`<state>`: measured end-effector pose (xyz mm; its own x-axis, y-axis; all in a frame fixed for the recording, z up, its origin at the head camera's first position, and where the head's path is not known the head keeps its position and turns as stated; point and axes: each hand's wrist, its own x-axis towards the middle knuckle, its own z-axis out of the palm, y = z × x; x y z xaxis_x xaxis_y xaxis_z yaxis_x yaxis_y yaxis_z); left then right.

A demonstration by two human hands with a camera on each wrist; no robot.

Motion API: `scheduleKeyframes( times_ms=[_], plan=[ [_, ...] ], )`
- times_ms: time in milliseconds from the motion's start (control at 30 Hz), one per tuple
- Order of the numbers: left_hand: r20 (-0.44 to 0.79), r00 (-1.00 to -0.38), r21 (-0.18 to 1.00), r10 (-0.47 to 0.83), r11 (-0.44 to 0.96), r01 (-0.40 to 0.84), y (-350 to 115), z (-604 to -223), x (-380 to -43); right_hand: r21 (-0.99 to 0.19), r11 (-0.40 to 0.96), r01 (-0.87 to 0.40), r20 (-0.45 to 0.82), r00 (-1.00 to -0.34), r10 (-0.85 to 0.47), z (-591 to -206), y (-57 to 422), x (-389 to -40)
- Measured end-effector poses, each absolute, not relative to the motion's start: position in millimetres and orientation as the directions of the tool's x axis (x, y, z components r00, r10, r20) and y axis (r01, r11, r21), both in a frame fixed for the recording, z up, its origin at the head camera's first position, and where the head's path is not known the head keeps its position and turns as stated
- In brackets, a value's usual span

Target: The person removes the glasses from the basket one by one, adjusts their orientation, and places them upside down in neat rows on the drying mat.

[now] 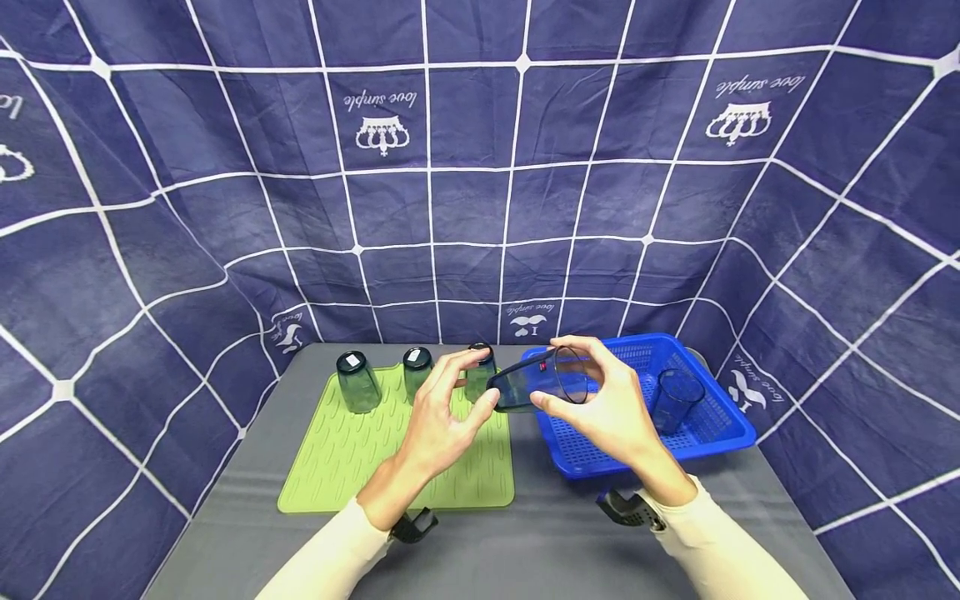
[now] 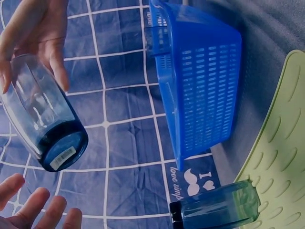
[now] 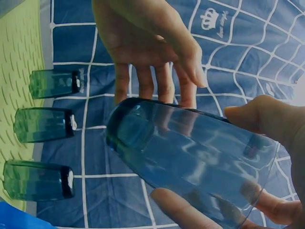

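My right hand (image 1: 611,412) grips a blue-tinted drinking glass (image 1: 525,387) near its rim, thumb on one side and fingers on the other. The glass is tilted sideways, its thick base towards my left hand (image 1: 441,417). That left hand is spread open beside the base, and the left wrist view shows a gap between its fingertips (image 2: 40,195) and the glass. On the base is a small white label (image 2: 63,158). Three similar glasses stand upside down along the back of a green mat (image 1: 337,467): left (image 1: 358,385), middle (image 1: 417,375) and right (image 1: 482,367).
A blue plastic basket (image 1: 738,429) with perforated walls stands on the right of the grey table (image 1: 510,550). Inside it is another glass (image 1: 677,402), rim up. A dark blue checked cloth (image 1: 480,208) hangs behind and along both sides.
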<state>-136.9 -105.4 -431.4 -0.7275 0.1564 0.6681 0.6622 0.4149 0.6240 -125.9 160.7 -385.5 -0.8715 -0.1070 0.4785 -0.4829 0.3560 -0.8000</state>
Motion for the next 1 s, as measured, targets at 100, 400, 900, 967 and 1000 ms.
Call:
scheduleKeyframes(
  times_ms=[100,400,900,967,1000],
  plan=[
    [0.669,-0.722,0.623,0.173,0.398,0.673,-106,-432,-136,-0.812,0.332,-0.480,0.476,-0.874,-0.099,-389,159,-126],
    [0.641,-0.743,0.663,0.193,0.350,0.662,-109,-441,-135,-0.853,0.197,-0.484,0.472,-0.875,-0.107,-401,150,-123],
    [0.605,-0.772,0.710,0.195,0.307,0.634,-112,-446,-133,-0.889,0.058,-0.455,0.445,-0.886,-0.130,-409,141,-125],
    [0.594,-0.779,0.721,0.198,0.297,0.626,-112,-446,-132,-0.891,0.039,-0.453,0.444,-0.885,-0.140,-410,139,-126],
    [0.588,-0.783,0.727,0.201,0.291,0.621,-112,-446,-132,-0.892,0.030,-0.452,0.443,-0.885,-0.145,-410,138,-126]
  ],
)
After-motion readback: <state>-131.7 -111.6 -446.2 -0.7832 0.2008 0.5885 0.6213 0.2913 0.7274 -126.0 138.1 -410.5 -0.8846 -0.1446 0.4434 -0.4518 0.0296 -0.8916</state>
